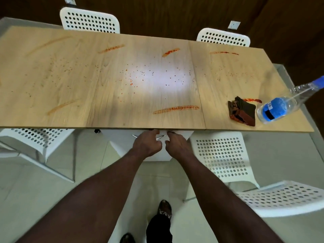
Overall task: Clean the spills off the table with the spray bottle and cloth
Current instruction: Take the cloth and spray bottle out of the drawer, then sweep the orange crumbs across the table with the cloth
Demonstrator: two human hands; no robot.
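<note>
**Head view.** The desk (52, 102), of pale wood grain, spans the frame, seen from above. The spray bottle (280, 106), clear with a blue label and a blue top, sits at the desk's right end near the front edge. Its long axis runs diagonally in the frame, with the base toward the lower left and the blue top toward the upper right, away from the person. The wide-angle lens makes it impossible to tell whether the bottle stands upright or leans. The cloth (242, 111), a folded pad in dark brown and rust, lies flat just to the left of the bottle's base, over one end of a short red streak.

Spills (176, 108) appear as red-orange streaks across the desk, with fine specks scattered over the middle.

The left hand (147, 144) and right hand (177, 143) are close together at the middle of the desk's near edge, over a white chair (222, 155) area below. The fingers of both are loosely curled, the fingertips reach the edge, and nothing is seen in either grasp. Bottle and cloth lie well apart from both hands, to the right of the right hand.
</note>
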